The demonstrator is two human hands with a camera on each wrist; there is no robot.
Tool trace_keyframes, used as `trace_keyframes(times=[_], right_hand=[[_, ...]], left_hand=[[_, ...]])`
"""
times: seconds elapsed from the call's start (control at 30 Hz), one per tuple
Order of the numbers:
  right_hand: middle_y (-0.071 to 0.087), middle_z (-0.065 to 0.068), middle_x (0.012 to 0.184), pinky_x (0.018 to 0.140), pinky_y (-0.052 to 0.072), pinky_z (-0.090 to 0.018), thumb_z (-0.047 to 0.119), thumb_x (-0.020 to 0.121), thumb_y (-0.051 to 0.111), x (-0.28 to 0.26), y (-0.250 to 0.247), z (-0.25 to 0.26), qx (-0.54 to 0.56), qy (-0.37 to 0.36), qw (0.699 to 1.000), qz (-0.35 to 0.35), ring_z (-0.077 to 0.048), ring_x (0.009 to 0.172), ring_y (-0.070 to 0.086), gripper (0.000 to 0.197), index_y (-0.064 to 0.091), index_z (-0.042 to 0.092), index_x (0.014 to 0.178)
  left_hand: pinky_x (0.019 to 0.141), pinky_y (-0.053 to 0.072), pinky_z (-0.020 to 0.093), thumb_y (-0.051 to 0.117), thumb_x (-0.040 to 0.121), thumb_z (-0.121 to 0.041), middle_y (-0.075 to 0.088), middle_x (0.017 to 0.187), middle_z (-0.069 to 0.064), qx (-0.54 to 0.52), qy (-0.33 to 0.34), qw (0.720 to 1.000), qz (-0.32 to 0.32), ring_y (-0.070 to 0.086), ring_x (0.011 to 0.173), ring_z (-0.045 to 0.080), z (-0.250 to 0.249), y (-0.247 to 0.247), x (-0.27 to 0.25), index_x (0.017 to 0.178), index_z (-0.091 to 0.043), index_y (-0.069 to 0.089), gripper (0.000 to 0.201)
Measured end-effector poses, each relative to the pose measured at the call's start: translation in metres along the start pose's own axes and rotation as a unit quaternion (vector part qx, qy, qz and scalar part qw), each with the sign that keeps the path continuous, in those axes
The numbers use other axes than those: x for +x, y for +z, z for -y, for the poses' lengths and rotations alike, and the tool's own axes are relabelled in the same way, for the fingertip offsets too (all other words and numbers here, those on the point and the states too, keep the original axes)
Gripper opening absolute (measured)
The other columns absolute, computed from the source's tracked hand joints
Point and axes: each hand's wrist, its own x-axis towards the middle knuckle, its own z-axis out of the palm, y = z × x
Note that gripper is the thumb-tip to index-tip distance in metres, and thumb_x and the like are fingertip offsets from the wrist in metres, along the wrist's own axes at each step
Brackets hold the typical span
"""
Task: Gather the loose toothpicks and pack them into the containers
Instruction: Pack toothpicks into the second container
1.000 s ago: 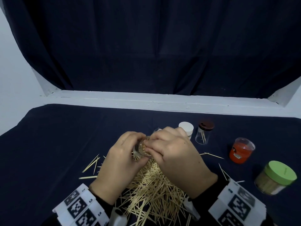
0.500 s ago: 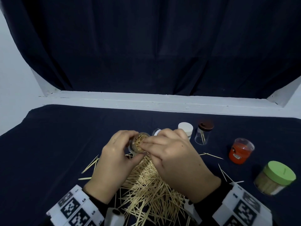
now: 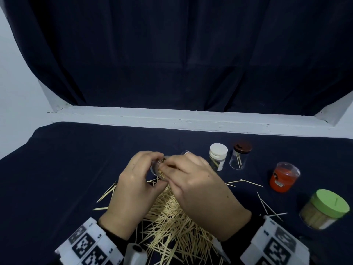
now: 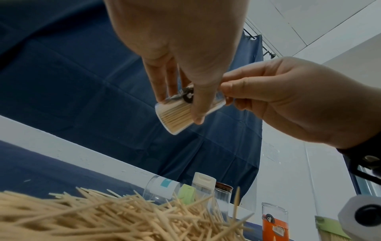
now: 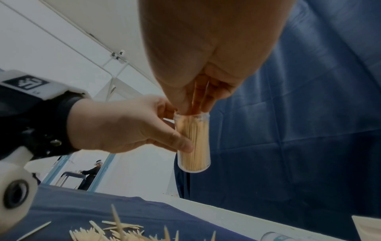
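Note:
My left hand (image 3: 150,167) grips a small clear container (image 3: 159,170) packed with toothpicks and holds it up above the big loose toothpick pile (image 3: 172,222). In the left wrist view the container (image 4: 177,117) tilts, with the left thumb across its side. My right hand (image 3: 172,168) sits at the container's mouth. In the right wrist view its fingertips pinch a few toothpicks (image 5: 204,96) whose ends go into the open top of the container (image 5: 194,146). The container's mouth is mostly hidden by fingers in the head view.
Right of my hands stand a white-lidded container (image 3: 218,156), a brown-lidded clear jar (image 3: 240,157), an orange container (image 3: 283,177) and a full green-lidded jar (image 3: 324,209). A clear container (image 3: 186,152) lies behind my right hand. Stray toothpicks (image 3: 107,192) lie on the dark cloth to both sides.
Both hands stay together over the pile. The container has shifted slightly left and my right fingers have moved further over its mouth.

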Motion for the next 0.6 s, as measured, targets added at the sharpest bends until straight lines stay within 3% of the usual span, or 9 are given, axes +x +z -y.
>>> trace_keyframes(times=[0.1,0.2,0.37,0.47,0.53,0.6], right_hand=[[0.066,0.001,0.096,0.079,0.046,-0.036,0.011,0.084,0.057,-0.001,-0.005,-0.004,0.017,0.013,0.999,-0.034,-0.020,0.086,0.059,0.020,0.073,0.010,0.095],[0.063,0.000,0.089,0.073,0.048,-0.040,0.008,0.082,0.063,0.001,-0.009,-0.007,0.031,0.025,0.998,-0.056,-0.021,0.080,0.057,0.011,0.073,0.009,0.086],[0.063,0.005,0.102,0.079,0.043,-0.034,0.013,0.084,0.062,0.001,-0.005,-0.003,0.013,0.015,1.000,-0.010,-0.019,0.088,0.057,0.024,0.070,0.015,0.106],[0.065,0.009,0.107,0.080,0.042,-0.034,0.015,0.082,0.064,0.001,-0.006,-0.004,0.012,0.008,1.000,0.014,-0.016,0.092,0.057,0.025,0.070,0.019,0.106],[0.066,0.010,0.102,0.081,0.045,-0.034,0.014,0.081,0.065,0.001,-0.015,-0.009,0.067,0.038,0.997,-0.003,-0.013,0.092,0.058,0.021,0.073,0.020,0.100],[0.066,0.011,0.095,0.082,0.045,-0.025,0.015,0.084,0.065,0.002,-0.034,-0.018,0.146,0.117,0.982,-0.010,-0.005,0.089,0.058,0.015,0.075,0.020,0.095]], left_hand=[[0.082,0.048,0.021,0.086,0.063,-0.008,0.059,0.099,-0.008,0.002,0.005,1.000,-0.008,0.055,0.093,0.001,0.001,0.000,0.001,0.103,-0.013,0.063,0.046],[0.081,0.048,0.022,0.086,0.061,-0.004,0.058,0.098,-0.009,0.002,0.012,1.000,-0.015,0.055,0.092,0.002,0.001,0.002,0.002,0.104,-0.017,0.061,0.051],[0.084,0.047,0.020,0.084,0.061,-0.003,0.057,0.101,-0.010,0.006,0.011,1.000,-0.006,0.054,0.095,0.000,0.001,0.002,0.000,0.104,-0.012,0.063,0.048],[0.084,0.047,0.020,0.084,0.063,-0.007,0.056,0.101,-0.011,0.011,0.009,1.000,0.004,0.053,0.096,-0.001,0.001,0.001,0.000,0.104,-0.012,0.063,0.046],[0.083,0.048,0.023,0.086,0.063,-0.008,0.057,0.101,-0.011,0.013,0.004,1.000,0.009,0.054,0.096,0.001,0.001,0.001,0.000,0.103,-0.012,0.063,0.046],[0.083,0.048,0.025,0.086,0.062,-0.009,0.057,0.100,-0.011,0.018,-0.004,1.000,0.014,0.055,0.095,0.002,0.001,0.001,0.000,0.103,-0.014,0.064,0.047]])
